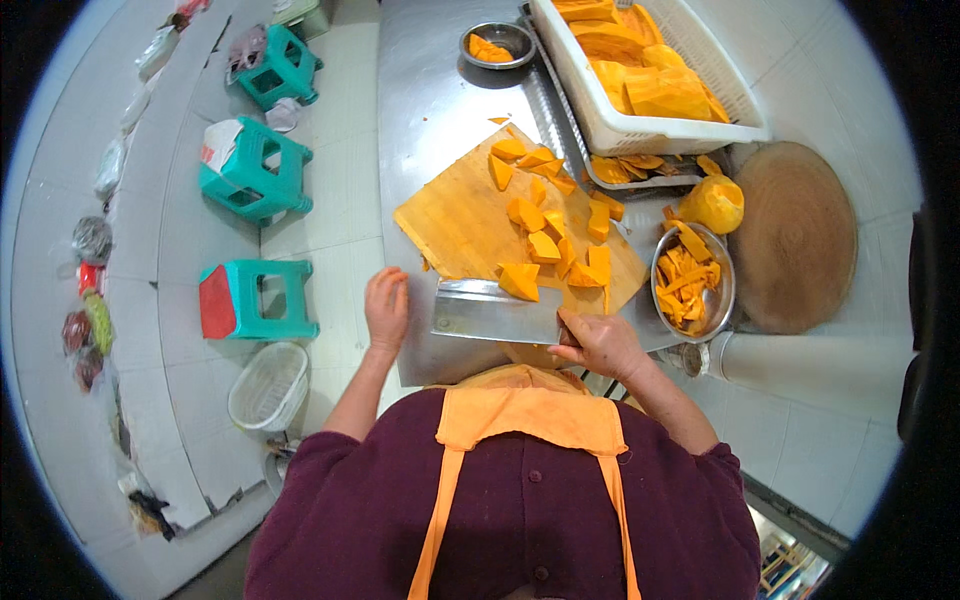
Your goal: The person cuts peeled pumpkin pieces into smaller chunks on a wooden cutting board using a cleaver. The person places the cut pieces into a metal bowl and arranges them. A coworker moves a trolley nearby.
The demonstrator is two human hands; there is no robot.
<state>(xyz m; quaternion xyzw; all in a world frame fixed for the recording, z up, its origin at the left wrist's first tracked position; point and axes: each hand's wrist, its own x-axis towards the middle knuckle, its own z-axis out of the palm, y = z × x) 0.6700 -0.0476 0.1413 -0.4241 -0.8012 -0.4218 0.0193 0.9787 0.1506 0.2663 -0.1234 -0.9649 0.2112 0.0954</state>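
My right hand [600, 341] grips the handle of a cleaver [495, 319], its broad blade lying flat over the near edge of a wooden cutting board [457, 217]. One chunk of orange pumpkin [519, 280] rests on or against the blade's far edge. Several more pumpkin chunks [526, 214] are scattered over the right half of the board. My left hand [386, 307] is at the left edge of the steel table, beside the board, with nothing in it and its fingers slightly curled.
A white plastic crate [675, 139] holds large pumpkin pieces beyond the board. To the right are a metal bowl [729, 300] of peelings, a peeled pumpkin piece [712, 204] and a round wooden block [795, 236]. A small steel bowl [497, 66] stands at the far side. Green stools [259, 169] stand left.
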